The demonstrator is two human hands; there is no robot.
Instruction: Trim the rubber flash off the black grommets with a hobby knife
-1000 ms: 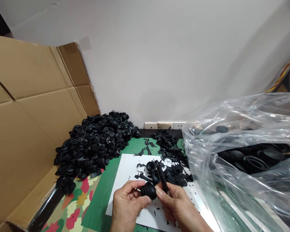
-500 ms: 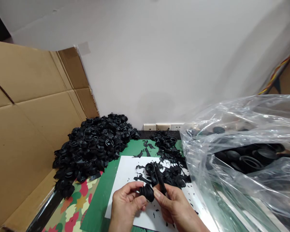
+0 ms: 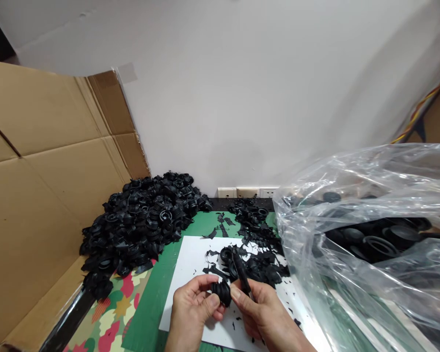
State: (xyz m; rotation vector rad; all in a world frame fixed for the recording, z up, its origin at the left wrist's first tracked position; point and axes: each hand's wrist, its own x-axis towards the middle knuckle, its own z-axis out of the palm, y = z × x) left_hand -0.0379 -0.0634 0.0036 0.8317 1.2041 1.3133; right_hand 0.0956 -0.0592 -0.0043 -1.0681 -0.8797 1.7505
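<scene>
Between the thumb and fingers of my left hand (image 3: 196,305) is a small ribbed black rubber bellows (image 3: 222,292), held above a white sheet (image 3: 181,264). My right hand (image 3: 262,310) is closed around a slim black tool (image 3: 242,274) that points up and away; whether it is a knife or tweezers cannot be made out. The right thumb tip touches or nearly touches the right end of the bellows. Just beyond the hands, black rubber scraps (image 3: 264,266) and a ring-shaped black piece (image 3: 226,254) lie on the sheet, partly behind the tool.
A heap of ribbed black rubber parts (image 3: 143,220) sits at the left, against a cardboard box (image 3: 58,146). More scraps (image 3: 251,215) lie at the back of the green mat (image 3: 201,222). On the right, a clear plastic bag (image 3: 304,230) holds round black parts (image 3: 381,247). Wall sockets (image 3: 247,193) are behind.
The bellows has turned slightly in my left fingers, and its ribs show more clearly. My right hand and the tool have shifted a little to the left.
</scene>
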